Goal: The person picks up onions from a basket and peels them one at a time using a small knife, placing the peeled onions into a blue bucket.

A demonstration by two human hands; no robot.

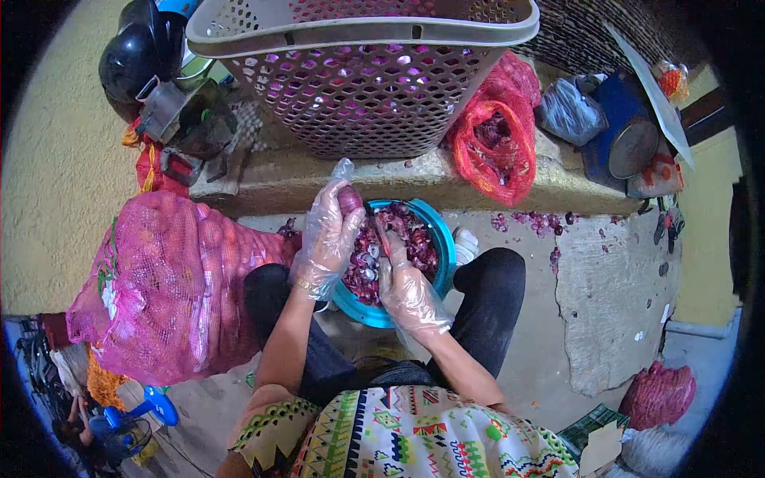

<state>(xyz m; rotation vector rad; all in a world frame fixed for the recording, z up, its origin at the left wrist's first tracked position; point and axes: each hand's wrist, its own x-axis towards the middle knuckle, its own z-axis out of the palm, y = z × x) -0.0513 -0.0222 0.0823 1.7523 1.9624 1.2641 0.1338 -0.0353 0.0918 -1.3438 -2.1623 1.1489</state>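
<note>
My left hand (325, 239), in a clear plastic glove, is closed around a red onion (349, 200). In my right hand (409, 293), also gloved, is a small knife (382, 237) with a reddish handle; its dark blade points up towards the onion and is hard to make out. Both hands are over a blue basin (445, 239) between my knees. Purple onion skins and trimmings (410, 239) fill much of the basin.
A tall grey perforated basket (358, 103) holding onions stands on a ledge (271, 191) ahead. A red mesh sack (510, 151) is beside it. On my left sits a big pink mesh sack of onions (175, 279). Loose skins (542, 223) litter the floor at right.
</note>
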